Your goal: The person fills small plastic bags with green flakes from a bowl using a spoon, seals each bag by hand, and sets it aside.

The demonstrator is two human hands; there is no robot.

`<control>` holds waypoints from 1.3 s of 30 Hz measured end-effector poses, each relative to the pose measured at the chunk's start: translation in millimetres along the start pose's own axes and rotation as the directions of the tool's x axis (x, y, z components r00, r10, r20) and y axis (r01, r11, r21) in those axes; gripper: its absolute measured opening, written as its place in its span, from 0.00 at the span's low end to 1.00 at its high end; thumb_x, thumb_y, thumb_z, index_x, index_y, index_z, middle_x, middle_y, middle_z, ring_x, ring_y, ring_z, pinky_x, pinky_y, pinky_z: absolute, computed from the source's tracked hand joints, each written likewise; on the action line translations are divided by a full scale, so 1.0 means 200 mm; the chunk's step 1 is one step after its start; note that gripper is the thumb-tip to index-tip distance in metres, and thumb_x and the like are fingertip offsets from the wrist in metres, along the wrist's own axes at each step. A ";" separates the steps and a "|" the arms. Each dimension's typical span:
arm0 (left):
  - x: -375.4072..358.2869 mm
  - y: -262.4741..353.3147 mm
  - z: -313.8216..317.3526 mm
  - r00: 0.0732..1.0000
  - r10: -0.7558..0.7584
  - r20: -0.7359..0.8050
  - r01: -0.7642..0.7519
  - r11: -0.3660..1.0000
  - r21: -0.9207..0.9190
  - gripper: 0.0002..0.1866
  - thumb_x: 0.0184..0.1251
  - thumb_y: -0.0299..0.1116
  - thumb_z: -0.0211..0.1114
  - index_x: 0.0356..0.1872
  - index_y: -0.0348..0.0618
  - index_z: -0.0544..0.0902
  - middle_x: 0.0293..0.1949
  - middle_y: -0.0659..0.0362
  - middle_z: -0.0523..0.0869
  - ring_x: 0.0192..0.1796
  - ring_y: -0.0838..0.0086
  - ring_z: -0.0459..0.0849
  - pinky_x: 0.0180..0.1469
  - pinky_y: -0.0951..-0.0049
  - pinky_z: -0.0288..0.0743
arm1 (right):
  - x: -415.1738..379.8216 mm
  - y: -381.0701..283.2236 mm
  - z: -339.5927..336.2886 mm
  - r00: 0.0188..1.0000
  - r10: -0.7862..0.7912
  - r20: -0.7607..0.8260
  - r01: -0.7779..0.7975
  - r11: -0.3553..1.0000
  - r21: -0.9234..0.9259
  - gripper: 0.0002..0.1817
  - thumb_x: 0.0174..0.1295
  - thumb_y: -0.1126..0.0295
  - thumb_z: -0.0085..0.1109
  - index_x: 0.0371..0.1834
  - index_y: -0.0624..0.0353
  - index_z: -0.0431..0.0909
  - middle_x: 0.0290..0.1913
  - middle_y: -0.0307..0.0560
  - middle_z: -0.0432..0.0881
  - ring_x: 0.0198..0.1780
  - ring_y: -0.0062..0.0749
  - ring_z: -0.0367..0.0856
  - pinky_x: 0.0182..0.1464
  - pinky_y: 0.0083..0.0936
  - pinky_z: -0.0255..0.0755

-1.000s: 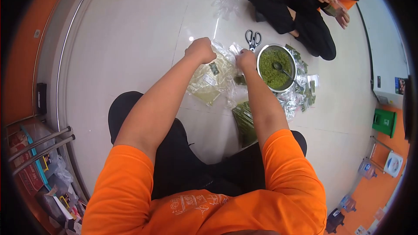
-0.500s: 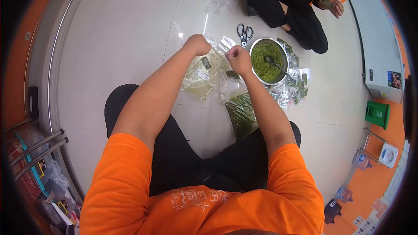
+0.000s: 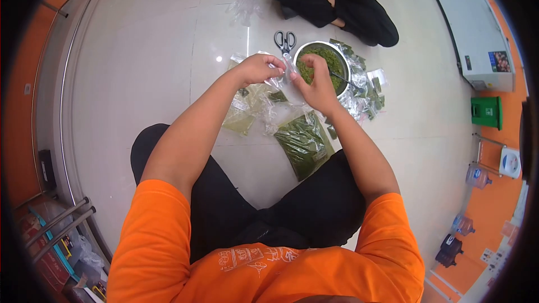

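Note:
A small clear plastic bag (image 3: 288, 71) is stretched between my two hands above the floor. My left hand (image 3: 259, 70) pinches its left side with thumb and fingers. On the other side my right hand (image 3: 320, 85) has its thumb against the bag, the index finger bent and partly apart. Just behind my right hand is a steel bowl (image 3: 347, 63) of shredded green food (image 3: 319, 56), a dark spoon (image 3: 340, 77) standing in it. Scissors (image 3: 285, 42) lie above my hands. Nearer my legs lies a large clear bag of green leaf pieces (image 3: 303, 143).
Clear plastic bags (image 3: 242, 116) lie on the left, more plastic (image 3: 245, 3) farther off. Small filled packets (image 3: 365, 98) are heaped right of the bowl. Another person (image 3: 337, 0) sits cross-legged opposite. A white chest freezer (image 3: 471, 33) and green bin (image 3: 486, 113) line the right wall.
My hands have come together around the small bag, the left turning palm-inward and the right opening its index finger. The view has shifted, so the floor things appear farther left.

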State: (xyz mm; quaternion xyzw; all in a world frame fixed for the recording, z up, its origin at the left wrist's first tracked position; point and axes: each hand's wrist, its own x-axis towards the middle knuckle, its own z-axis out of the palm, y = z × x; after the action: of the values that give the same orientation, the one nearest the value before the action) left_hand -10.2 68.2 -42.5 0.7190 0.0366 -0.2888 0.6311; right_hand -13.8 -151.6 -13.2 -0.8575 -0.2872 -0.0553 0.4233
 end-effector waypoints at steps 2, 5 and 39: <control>0.01 0.01 0.05 0.999 0.044 0.031 -0.046 0.998 0.048 0.12 0.68 0.38 0.70 0.48 0.45 0.85 0.39 0.66 0.85 0.38 0.83 0.79 0.40 0.77 0.74 | -0.01 0.01 -0.05 0.952 0.282 0.123 -0.297 0.945 0.139 0.21 0.62 0.65 0.69 0.55 0.63 0.75 0.52 0.56 0.79 0.53 0.44 0.79 0.54 0.37 0.73; 0.07 -0.03 0.09 0.997 0.057 0.045 -0.061 0.993 0.102 0.12 0.68 0.38 0.70 0.48 0.45 0.86 0.40 0.66 0.86 0.38 0.84 0.78 0.40 0.78 0.74 | -0.05 0.17 -0.11 0.907 0.347 0.239 -0.386 0.912 0.140 0.14 0.64 0.67 0.66 0.48 0.64 0.83 0.39 0.47 0.86 0.39 0.28 0.82 0.44 0.26 0.76; -0.26 0.24 0.51 0.923 0.245 -0.297 -0.121 0.917 0.379 0.21 0.73 0.49 0.61 0.47 0.42 0.89 0.31 0.52 0.90 0.34 0.65 0.89 0.41 0.66 0.80 | -0.11 -0.07 -0.27 0.971 0.213 0.112 -0.228 0.963 0.146 0.08 0.62 0.69 0.67 0.36 0.64 0.84 0.31 0.49 0.86 0.32 0.31 0.82 0.37 0.25 0.75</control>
State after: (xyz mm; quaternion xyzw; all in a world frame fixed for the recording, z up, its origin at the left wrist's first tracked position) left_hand -71.1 -19.2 21.6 0.8595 0.0235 -0.1017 0.5004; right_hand -31.4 -195.6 22.7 -0.8496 -0.2134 0.0561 0.4790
